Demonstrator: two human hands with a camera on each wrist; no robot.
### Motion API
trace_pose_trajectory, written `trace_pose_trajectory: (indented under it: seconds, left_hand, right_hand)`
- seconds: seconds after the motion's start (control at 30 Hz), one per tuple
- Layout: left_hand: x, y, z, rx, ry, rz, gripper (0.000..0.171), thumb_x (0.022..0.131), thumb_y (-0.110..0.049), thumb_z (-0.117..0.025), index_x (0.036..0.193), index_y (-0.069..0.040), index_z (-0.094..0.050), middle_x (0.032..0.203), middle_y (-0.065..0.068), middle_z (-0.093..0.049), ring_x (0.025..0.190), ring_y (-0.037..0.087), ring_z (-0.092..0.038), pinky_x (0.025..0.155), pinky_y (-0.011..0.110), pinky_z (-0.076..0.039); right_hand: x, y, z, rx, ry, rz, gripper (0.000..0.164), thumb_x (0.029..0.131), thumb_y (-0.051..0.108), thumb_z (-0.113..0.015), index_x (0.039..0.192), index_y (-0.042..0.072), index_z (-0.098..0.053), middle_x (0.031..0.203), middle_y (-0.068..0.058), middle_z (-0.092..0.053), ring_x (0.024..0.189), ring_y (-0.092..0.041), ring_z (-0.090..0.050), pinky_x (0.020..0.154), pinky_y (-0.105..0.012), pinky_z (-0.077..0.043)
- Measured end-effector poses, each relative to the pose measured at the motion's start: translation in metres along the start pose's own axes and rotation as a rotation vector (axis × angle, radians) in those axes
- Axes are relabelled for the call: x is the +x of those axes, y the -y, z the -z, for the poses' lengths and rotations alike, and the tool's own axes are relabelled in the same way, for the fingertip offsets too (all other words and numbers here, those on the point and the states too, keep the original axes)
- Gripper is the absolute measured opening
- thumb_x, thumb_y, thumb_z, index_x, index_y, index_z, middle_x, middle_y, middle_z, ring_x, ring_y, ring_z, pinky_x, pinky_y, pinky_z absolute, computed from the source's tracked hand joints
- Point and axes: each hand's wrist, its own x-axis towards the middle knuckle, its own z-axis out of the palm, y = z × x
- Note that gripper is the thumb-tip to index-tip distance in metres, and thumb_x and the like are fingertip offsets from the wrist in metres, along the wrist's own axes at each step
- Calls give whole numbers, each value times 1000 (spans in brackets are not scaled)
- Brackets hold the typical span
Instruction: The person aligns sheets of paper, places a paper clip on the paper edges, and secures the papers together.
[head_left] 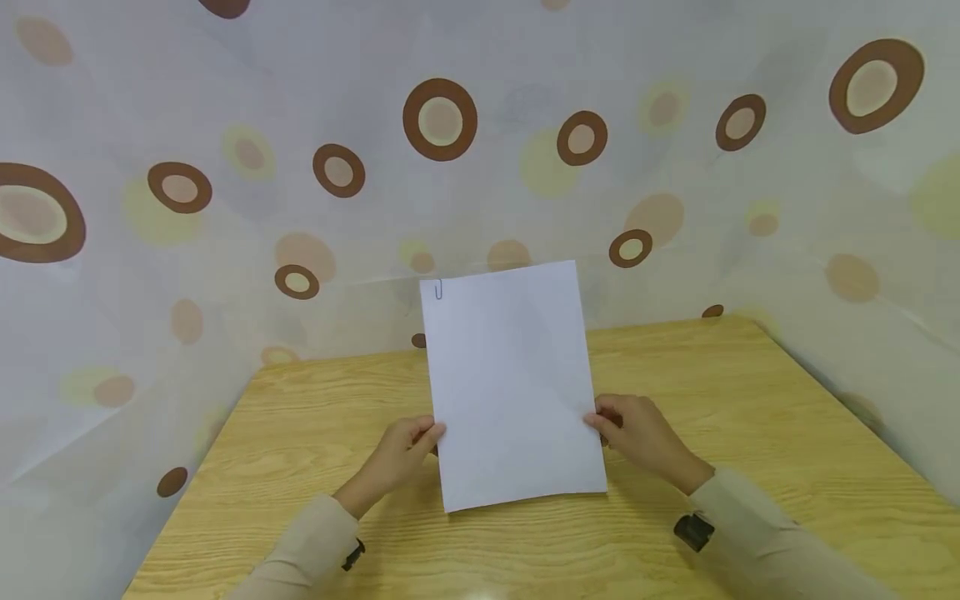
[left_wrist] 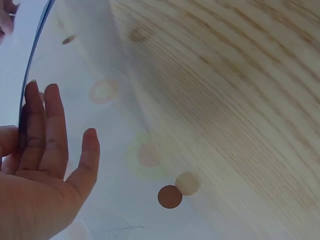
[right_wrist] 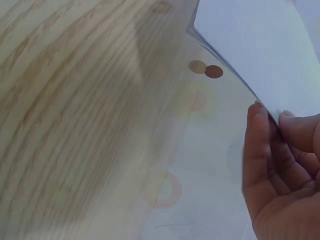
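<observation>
A stack of white paper is held up, slightly tilted, above the table in the head view. A dark paper clip sits on its top left corner. My left hand pinches the left edge low down, thumb in front and fingers behind. On the opposite edge, my right hand pinches the paper in the same way. The left wrist view shows the left hand with its other fingers stretched behind the sheets. Several layered edges of the paper show in the right wrist view.
The wooden table spreads beneath both hands. A pale sheet with brown and yellow circles hangs behind it and along both sides. Dark wrist devices are strapped at the cuffs.
</observation>
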Motion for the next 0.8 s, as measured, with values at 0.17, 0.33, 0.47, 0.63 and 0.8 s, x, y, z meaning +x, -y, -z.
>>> trace_pose_trajectory:
  seconds: [0.17,0.33,0.47,0.63,0.8]
  left_hand:
    - [0,1,-6,17,-2,21,29,102,-21,-48,99,-1,-69,81,5,-71,77,13,-66,77,33,-53]
    - [0,2,-9,26,1,41,29,102,-22,-49,94,-3,-69,79,3,-69,74,12,-64,71,28,-53]
    - [0,2,-12,46,4,45,29,101,-22,-49,92,-3,-68,79,2,-68,74,16,-64,66,26,-52]
    - [3,4,-16,90,4,52,28,101,-21,-49,86,-5,-68,74,1,-66,69,18,-64,60,25,-50]
    - [6,7,-21,152,20,46,30,101,-19,-49,78,-6,-64,67,0,-62,59,12,-55,51,23,-44]
  right_hand:
    - [-4,-2,-2,14,43,-54,25,92,8,-63,70,9,-54,56,-1,-57,47,-3,-47,41,-20,-38]
    - [-6,-4,-4,11,67,-86,26,92,9,-63,69,9,-53,54,-2,-56,46,-3,-47,42,-20,-39]
    - [-4,-9,-8,2,88,-104,25,93,10,-62,70,9,-53,55,-3,-57,46,-4,-49,43,-21,-41]
    - [-2,-18,-12,14,131,-116,22,93,8,-61,72,7,-55,56,-2,-57,46,-6,-49,43,-22,-41]
    - [1,-26,-18,2,169,-140,20,92,7,-62,73,7,-57,56,3,-54,46,-8,-49,44,-22,-41]
